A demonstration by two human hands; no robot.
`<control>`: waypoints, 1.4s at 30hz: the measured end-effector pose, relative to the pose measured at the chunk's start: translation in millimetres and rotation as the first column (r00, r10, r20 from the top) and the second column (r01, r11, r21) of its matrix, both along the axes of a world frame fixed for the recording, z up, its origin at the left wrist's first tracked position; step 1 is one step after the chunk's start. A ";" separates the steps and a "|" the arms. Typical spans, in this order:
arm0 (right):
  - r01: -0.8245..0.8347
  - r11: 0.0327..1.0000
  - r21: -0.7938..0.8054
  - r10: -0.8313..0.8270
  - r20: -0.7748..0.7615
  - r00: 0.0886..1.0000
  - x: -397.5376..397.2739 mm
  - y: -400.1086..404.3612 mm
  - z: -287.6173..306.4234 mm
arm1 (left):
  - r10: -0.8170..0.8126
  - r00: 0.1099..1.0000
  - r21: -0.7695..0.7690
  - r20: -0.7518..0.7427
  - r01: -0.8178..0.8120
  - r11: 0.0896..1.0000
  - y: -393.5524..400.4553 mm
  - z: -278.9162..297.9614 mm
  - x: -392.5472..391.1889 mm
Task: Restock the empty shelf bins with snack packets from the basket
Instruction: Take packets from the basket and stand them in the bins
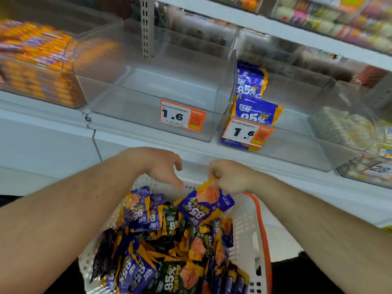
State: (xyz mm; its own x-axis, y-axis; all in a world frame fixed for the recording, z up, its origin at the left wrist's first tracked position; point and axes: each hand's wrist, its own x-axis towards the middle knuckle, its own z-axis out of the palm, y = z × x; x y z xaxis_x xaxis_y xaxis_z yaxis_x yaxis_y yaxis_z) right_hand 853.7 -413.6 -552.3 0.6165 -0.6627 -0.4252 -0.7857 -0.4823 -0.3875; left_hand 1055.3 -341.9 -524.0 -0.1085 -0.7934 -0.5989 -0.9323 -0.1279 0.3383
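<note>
the restock looks barely begun: up beyond both hands, the clear bin (pixel 152 96) with the 1.6 price tag (pixel 182 118) on its front holds nothing, while the next bin (pixel 297 132), up and to the right of the right hand, has only three purple packets (pixel 255 110) showing at its left end, two standing and one lying flat under its own price tag (pixel 247 133); the rest of that bin is bare. nearly all the stock sits in the white basket (pixel 248 225) directly under the hands, heaped with purple-and-orange and dark green packets, too many and too overlapped to count, easily a couple of dozen. the right hand (pixel 230 177) makes the working grip, fingers curled and pinching the orange top edge of one purple packet (pixel 203 205), which hangs just below that grip and just above the pile, its lower edge close to or brushing the packets beneath; i cannot tell which. the left hand (pixel 161 166) hovers just left of that grip with fingers loose and spread, holding nothing, its fingertips pointing down toward the pile. so by my judgement one packet is on its way out of the basket and everything else remains to be moved, with one bin wholly unfilled and the other mostly so. counted: two hands, one basket with an orange handle (pixel 264 234) on its right side, two price tags reading 1.6, one lifted packet. further left of the hands a bin of orange packets (pixel 38 66) is already full, blurred; far right, bins of pale wrapped goods (pixel 347 128) sit stocked.
</note>
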 end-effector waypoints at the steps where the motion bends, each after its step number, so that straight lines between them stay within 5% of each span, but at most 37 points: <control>1: 0.093 0.995 0.046 -0.097 0.097 0.991 -4.0 -2.3 14.4 | 0.042 0.999 -0.006 -0.014 -0.042 0.999 -1.9 2.9 6.6; 5: 0.373 0.873 0.315 -0.480 0.414 0.773 -23.0 -5.5 44.2 | 0.122 0.989 0.013 -0.078 -0.122 0.992 -2.4 15.9 19.6; 10: 0.378 0.679 0.630 -0.722 0.479 0.499 -28.4 -4.5 49.1 | 0.171 0.923 0.095 -0.345 -0.147 0.985 3.1 20.7 17.9; 15: 0.300 0.622 0.723 -0.762 0.471 0.445 -24.9 -1.2 49.1 | 0.296 0.678 -0.063 -0.673 -0.450 0.891 -4.7 12.7 13.2; 18: 0.321 0.774 0.546 -0.595 0.455 0.663 -31.9 -2.9 55.0 | 0.323 0.568 -0.100 -0.757 -0.590 0.801 -8.0 14.0 10.8; 21: 0.274 0.921 0.278 -0.369 0.392 0.843 -36.5 -2.4 61.8 | 0.285 0.555 -0.179 -0.782 -0.638 0.749 -9.5 15.7 3.9; 28: 0.280 0.927 0.251 -0.373 0.703 0.606 -25.0 2.6 70.1 | 0.120 0.786 -0.406 -0.607 -0.436 0.803 -10.6 25.8 -18.1; 32: 0.342 0.932 0.120 -0.313 0.742 0.593 -27.6 1.2 79.8 | 0.098 0.675 -0.384 -0.731 -0.526 0.759 -10.4 30.5 -30.8; 35: 0.448 0.894 0.016 -0.250 0.848 0.468 -42.0 -7.8 102.8 | 0.117 0.583 -0.358 -0.804 -0.631 0.688 -14.4 31.7 -34.0; 38: 0.557 0.828 -0.064 -0.157 0.927 0.340 -61.5 -17.5 127.2 | 0.157 0.604 -0.362 -0.781 -0.643 0.675 -17.7 26.2 -31.4; 42: 0.647 0.751 -0.132 -0.117 0.938 0.327 -74.6 -32.5 130.0 | 0.175 0.652 -0.370 -0.738 -0.607 0.703 -19.2 22.2 -34.8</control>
